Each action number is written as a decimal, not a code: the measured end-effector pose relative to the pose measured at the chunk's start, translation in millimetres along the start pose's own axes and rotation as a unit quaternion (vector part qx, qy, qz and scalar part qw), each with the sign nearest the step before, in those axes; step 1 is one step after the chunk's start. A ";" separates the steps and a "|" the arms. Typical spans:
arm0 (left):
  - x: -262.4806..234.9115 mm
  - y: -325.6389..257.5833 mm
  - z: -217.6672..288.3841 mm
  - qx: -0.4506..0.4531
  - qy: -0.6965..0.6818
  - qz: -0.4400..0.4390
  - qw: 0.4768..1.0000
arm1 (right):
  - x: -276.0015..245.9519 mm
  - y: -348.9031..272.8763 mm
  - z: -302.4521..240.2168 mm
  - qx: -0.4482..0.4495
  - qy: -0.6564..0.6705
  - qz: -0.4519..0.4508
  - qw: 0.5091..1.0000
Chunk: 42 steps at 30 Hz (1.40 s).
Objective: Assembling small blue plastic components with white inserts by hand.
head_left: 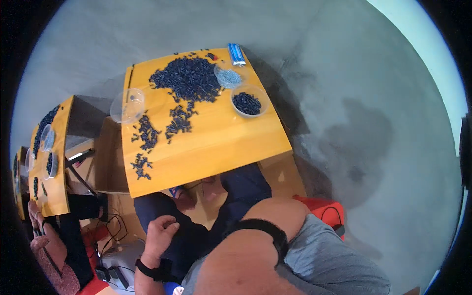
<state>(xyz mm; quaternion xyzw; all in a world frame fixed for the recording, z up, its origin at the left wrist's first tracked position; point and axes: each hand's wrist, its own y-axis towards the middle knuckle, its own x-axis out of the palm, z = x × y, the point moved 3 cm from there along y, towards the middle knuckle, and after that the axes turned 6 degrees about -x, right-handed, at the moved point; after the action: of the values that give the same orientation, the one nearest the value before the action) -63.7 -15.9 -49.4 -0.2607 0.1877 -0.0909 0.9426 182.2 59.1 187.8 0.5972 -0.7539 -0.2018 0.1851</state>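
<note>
The left hand (160,236) rests low in the view on the dark trousers (246,184) of the lap, its fingers loosely curled and holding nothing; a black band (147,269) circles its wrist; the right hand itself is out of sight, since only the upper arm and elbow fill the lower middle, with a black strap (273,233) across the arm, so whether it is clenched or released cannot be told; ahead of the knees stands a small yellow table (231,142); a broad heap of small dark blue pieces (189,78) lies on its far half, with smaller clusters trailing toward the near left edge; a clear bowl of dark pieces (247,102) sits near the right edge, well apart from both hands; a second clear bowl with paler grey-blue pieces (229,77) stands just beyond it; an empty clear bowl (127,105) overhangs the left edge; a blue flat packet (236,54) lies at the far corner; at the far left stands another yellow table (59,196) where another person's hand (37,216) shows
</note>
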 end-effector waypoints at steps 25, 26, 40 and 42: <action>3.8 2.7 -9.2 0.046 0.027 0.006 0.999 | 64.5 110.7 147.7 -0.204 0.303 -0.171 0.915; 2.3 3.2 -8.0 0.042 0.027 0.006 0.999 | 64.5 112.2 148.3 -0.208 0.303 -0.173 0.914; 2.3 2.2 -7.0 0.037 0.031 -0.003 0.999 | 37.0 77.2 128.9 -0.178 0.259 -0.158 0.936; 6.2 4.6 -7.7 0.035 0.012 -0.006 0.999 | 37.9 82.2 132.2 -0.189 0.267 -0.171 0.929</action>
<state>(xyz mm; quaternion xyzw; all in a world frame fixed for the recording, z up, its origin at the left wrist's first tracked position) -60.8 -17.3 -59.8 -0.2274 0.1946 -0.1062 0.9482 37.3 50.0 120.1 0.7027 -0.5109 -0.2028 0.4517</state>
